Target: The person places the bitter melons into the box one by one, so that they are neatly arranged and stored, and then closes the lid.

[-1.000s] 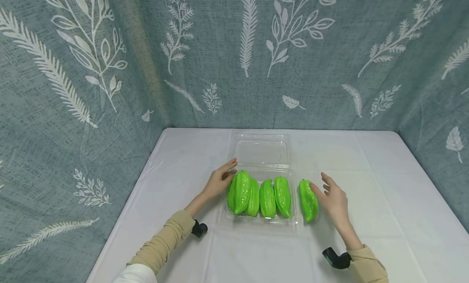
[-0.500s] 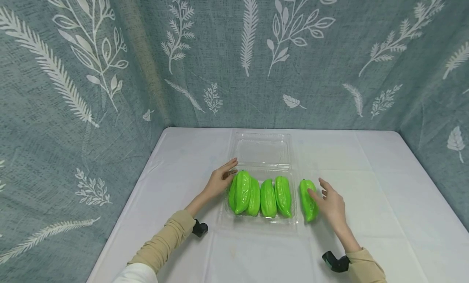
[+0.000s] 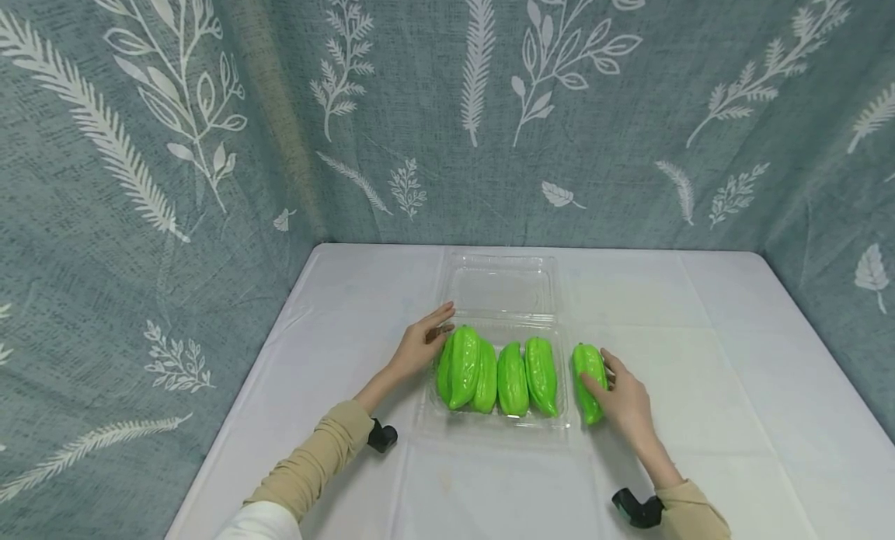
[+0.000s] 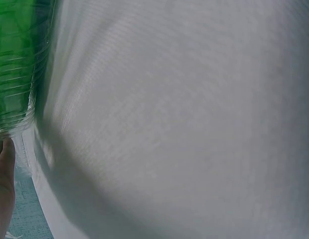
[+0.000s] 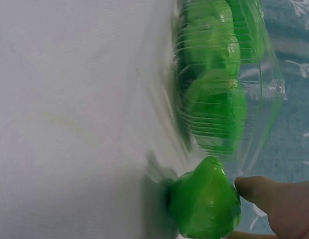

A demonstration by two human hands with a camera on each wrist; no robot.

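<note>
In the head view, a hinged clear plastic box (image 3: 499,422) lies with its lid (image 3: 499,285) folded back. Several ridged green peppers (image 3: 513,381) stand side by side in its base. My left hand (image 3: 417,346) rests at the box's left edge near the hinge, its fingers extended. One fingertip (image 4: 7,149) meets the box corner in the left wrist view. Just right of the box, a loose green pepper (image 3: 589,400) lies on the cloth. My right hand (image 3: 627,400) holds it between thumb and fingers. The right wrist view shows the thumb (image 5: 259,191) beside this pepper's upper part.
A white cloth (image 3: 713,416) covers the table. Grey-green curtains (image 3: 433,120) with white leaf prints hang behind it and along the sides. A black wrist device (image 3: 638,509) is on the right arm, another black wrist device (image 3: 382,437) on the left.
My right hand has moved left and down onto the loose pepper, and its thumb and fingers have closed in around it. The left hand and the box stay put.
</note>
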